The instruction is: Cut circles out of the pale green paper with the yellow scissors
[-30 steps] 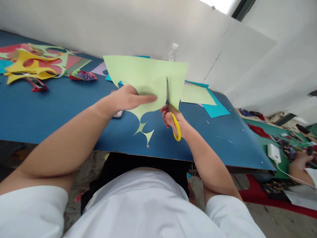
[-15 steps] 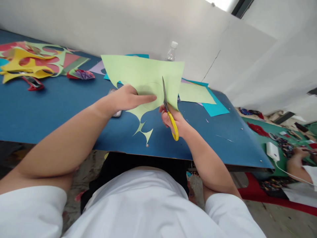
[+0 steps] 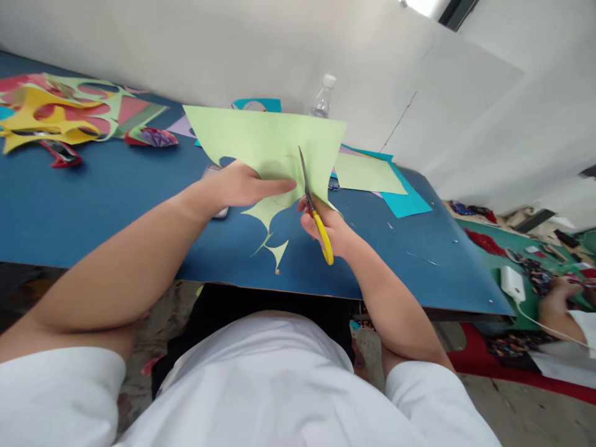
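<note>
A light green paper sheet [image 3: 279,133] is held up over the blue table, a curved outline faintly visible on it and its lower left edge cut into curves. My left hand [image 3: 244,184] grips the sheet from the left, index finger stretched along its front, other fingers hidden behind. In my right hand [image 3: 326,225] are yellow-handled scissors [image 3: 325,238], their blades pointing up across the front of the paper. From the sheet's lower edge hangs a thin pointed strip [image 3: 264,215]. Partly behind my left hand lies a phone-like object [image 3: 222,213].
Yellow paper offcuts [image 3: 56,121] lie at the left, near a red-handled tool [image 3: 63,154]. A clear bottle [image 3: 323,99] stands by the wall. Blue paper [image 3: 407,198] lies at the right. Another person's hand [image 3: 565,285] is over a green table.
The scissors have shifted slightly left, their blades tilting further that way. The sheet's left corner has moved a little left, showing more of the blue paper behind. My left hand has barely moved.
</note>
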Demonstrator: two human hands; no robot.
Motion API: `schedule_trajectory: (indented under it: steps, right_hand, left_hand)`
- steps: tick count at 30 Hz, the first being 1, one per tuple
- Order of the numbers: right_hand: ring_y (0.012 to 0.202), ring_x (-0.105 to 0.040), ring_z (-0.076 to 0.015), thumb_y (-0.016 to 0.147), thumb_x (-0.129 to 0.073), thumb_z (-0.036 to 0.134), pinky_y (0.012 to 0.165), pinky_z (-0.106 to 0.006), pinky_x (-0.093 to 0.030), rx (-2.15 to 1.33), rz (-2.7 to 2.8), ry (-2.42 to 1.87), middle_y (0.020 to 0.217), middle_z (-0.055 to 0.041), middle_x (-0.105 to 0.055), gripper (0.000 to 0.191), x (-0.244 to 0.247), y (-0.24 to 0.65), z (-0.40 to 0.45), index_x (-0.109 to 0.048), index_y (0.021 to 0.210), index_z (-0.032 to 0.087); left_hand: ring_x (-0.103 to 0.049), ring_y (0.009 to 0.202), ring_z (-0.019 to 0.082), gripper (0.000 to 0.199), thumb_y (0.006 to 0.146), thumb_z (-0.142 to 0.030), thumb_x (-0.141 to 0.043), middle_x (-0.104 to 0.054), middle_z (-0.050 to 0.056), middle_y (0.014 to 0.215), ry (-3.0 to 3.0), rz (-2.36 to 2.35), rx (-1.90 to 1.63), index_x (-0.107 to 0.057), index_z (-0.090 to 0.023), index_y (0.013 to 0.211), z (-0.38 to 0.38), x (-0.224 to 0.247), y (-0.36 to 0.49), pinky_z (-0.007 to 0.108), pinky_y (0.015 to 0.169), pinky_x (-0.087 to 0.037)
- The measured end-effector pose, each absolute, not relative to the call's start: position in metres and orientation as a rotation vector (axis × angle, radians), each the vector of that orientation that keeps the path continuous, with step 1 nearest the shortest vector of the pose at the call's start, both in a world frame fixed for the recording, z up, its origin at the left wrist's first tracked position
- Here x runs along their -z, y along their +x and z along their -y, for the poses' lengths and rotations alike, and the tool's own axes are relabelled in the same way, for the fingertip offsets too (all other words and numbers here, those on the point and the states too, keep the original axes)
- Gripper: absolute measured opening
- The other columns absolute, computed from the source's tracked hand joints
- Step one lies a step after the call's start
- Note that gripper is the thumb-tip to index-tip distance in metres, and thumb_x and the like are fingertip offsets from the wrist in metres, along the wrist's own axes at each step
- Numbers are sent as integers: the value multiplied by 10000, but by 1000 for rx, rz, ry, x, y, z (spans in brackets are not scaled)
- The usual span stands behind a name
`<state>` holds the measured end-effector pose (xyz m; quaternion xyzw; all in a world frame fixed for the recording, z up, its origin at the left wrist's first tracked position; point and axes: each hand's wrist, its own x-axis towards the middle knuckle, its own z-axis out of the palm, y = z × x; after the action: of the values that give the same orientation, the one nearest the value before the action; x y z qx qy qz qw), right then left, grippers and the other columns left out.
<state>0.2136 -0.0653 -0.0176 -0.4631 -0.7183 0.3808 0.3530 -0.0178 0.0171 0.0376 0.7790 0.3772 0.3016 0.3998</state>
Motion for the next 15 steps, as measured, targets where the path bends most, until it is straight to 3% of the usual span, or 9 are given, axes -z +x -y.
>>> schedule_trajectory:
  steps: [15]
  right_hand:
    - [714, -479, -175, 951, -548, 844, 641, -332, -435, -994, 1857, -1218, 805, 19, -464, 619, 18, 214, 65, -502, 1137, 255]
  left_hand:
    - [-669, 1390, 356, 633, 843, -695, -796, -787, 1, 1397, 1965, -1073, -699, -809, -289, 1328, -13, -42, -18, 420, 1283, -467]
